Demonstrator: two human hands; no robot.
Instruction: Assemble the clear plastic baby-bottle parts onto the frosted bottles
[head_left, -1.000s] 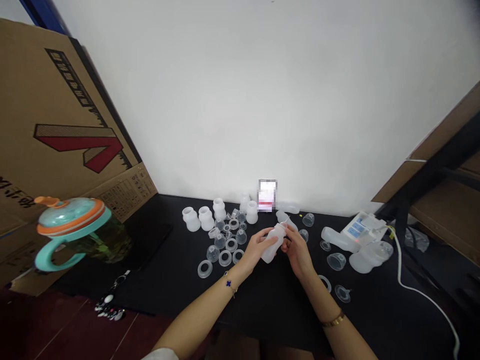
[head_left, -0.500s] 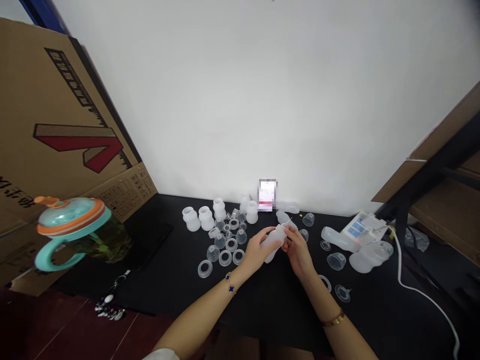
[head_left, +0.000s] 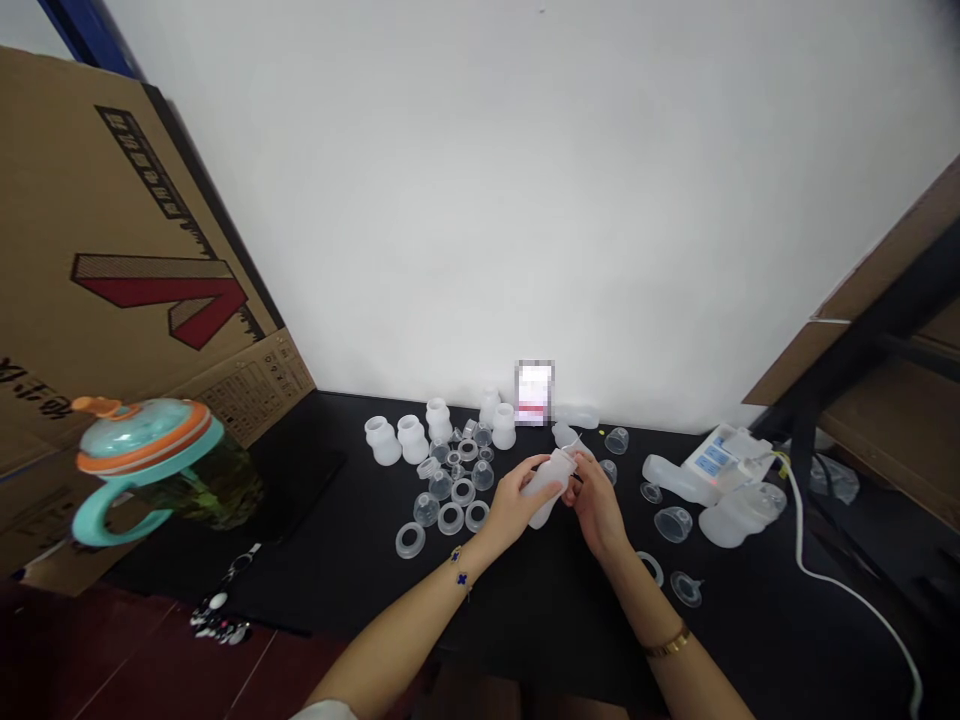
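Note:
My left hand is wrapped round a translucent white plastic bottle, held tilted above the black table. At the bottle's upper end my right hand has its fingers pinched; what they grip there is too small to make out. Left of my hands lie several clear rings and small caps. Behind them stand several short white bottles.
A teal and orange lidded jug stands at the left before a cardboard box. A set of keys lies near the table's front edge. At the right are more clear cups, a white device and a white cable.
My left hand has turned the bottle slightly between the frames, and both hands stay at the same place over the table.

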